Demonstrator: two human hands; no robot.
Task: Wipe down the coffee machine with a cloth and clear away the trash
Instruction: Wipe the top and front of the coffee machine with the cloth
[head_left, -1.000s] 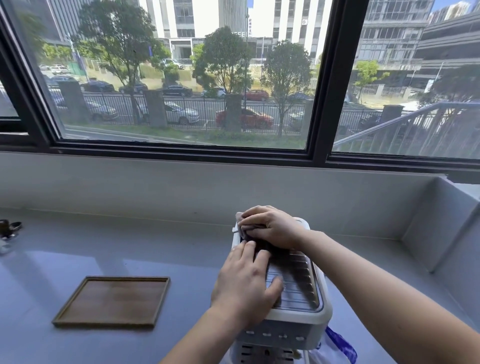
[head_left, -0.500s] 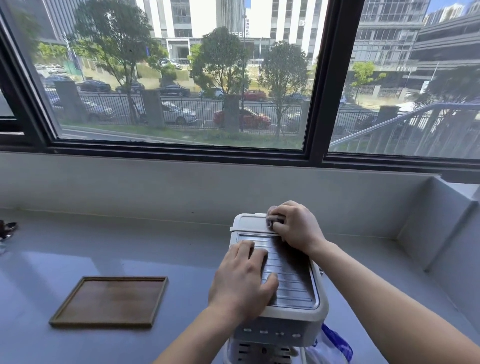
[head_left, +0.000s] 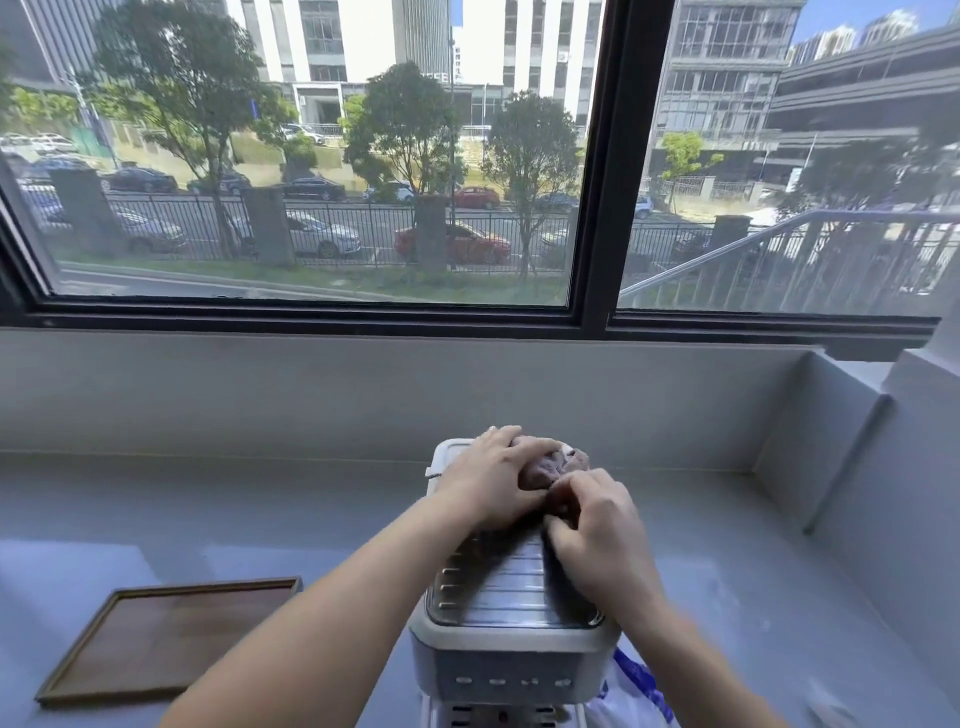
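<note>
Head view: a grey counter (head_left: 156, 519) runs below a wide window (head_left: 311, 156). The coffee machine (head_left: 509, 639) stands near, with a wooden tray (head_left: 166, 639) to its left. On its far top, the left grip (head_left: 488, 483) curls over the cloth (head_left: 545, 465) and the right grip (head_left: 597, 540) pinches it.

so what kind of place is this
Probably an office coffee corner, though I can't be sure: a coffee machine stands on a plain grey counter below a wide window facing parked cars and tall office-like blocks, with a wooden tray beside it.
</note>
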